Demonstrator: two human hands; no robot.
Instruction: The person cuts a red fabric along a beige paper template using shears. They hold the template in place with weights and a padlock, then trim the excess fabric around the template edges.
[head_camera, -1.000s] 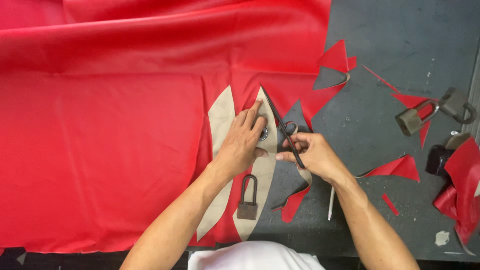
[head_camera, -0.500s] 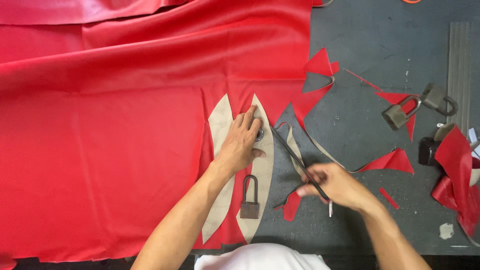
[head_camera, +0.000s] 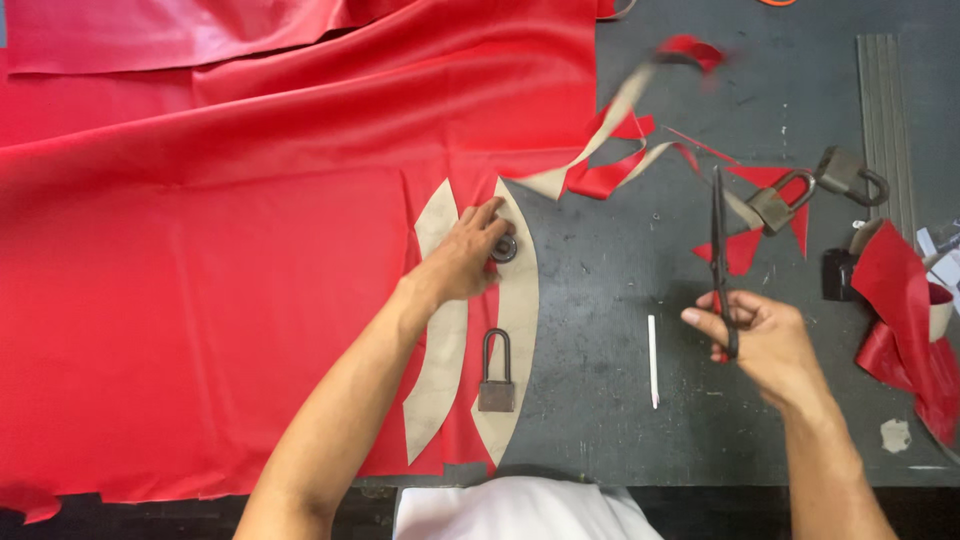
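Scissors (head_camera: 720, 250) stand upright in my right hand (head_camera: 765, 340), at the right of the dark worktop (head_camera: 600, 330), with the blades pointing far and shut as 1 thin line. The fingers of that hand are curled through the handles near the bottom of the tool. A long cut strip (head_camera: 620, 130), red on 1 side and tan on the other, hangs blurred in the air to the far left of the blades; I cannot tell whether it touches them.

My left hand (head_camera: 465, 260) lies well apart from the scissors, to the left, fingers spread and pressed flat on the tan pattern pieces (head_camera: 520, 300) that sit on the red sheet (head_camera: 200, 280). Its fingertips rest just beside a small round dark weight (head_camera: 504, 248). A padlock (head_camera: 497, 375) lies near me on the same tan pieces, below that hand.

Between the 2 hands a white chalk stick (head_camera: 652, 360) lies on the bare worktop. To the far right of the scissors are 2 more padlocks (head_camera: 780, 205) and red triangular scraps (head_camera: 740, 250), and a curled red offcut (head_camera: 905, 320) sits at the right edge.
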